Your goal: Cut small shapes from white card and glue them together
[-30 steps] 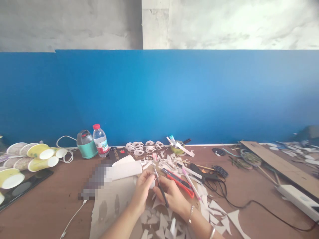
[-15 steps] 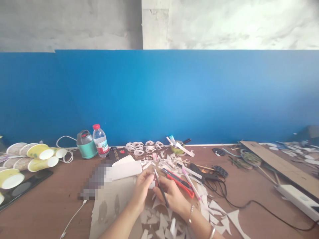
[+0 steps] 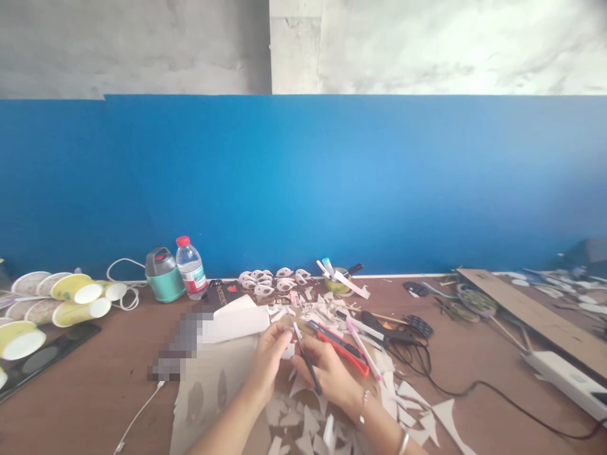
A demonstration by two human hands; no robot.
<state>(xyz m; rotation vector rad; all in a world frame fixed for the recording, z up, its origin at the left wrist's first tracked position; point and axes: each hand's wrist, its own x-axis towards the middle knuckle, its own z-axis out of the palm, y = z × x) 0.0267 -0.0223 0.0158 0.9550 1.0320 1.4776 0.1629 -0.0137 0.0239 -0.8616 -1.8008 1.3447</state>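
My right hand (image 3: 325, 366) is closed around a slim black-handled craft knife (image 3: 310, 368), whose narrow pale end points up toward my left hand. My left hand (image 3: 272, 354) is in a pinch, its fingertips close to that pale end; what they hold is too small to make out. A small white piece (image 3: 288, 351) shows just under the left fingertips. Beyond my right hand lie a red utility knife (image 3: 344, 349) and a pink-and-white pen (image 3: 364, 351). White cut scraps (image 3: 310, 420) are strewn below and around both hands, over a grey-brown sheet (image 3: 215, 379).
Several white bird-head-shaped pieces (image 3: 264, 289) lie at the back, beside a green bowl (image 3: 336, 285). A water bottle (image 3: 191, 272) and a teal container (image 3: 165, 284) stand left. Paper cups (image 3: 71, 287) lie far left. A black glue gun (image 3: 401, 335), its cable and a power strip (image 3: 566, 382) are right.
Almost nothing differs. Both hands keep their grip and place, with only a very slight shift of the left fingers.
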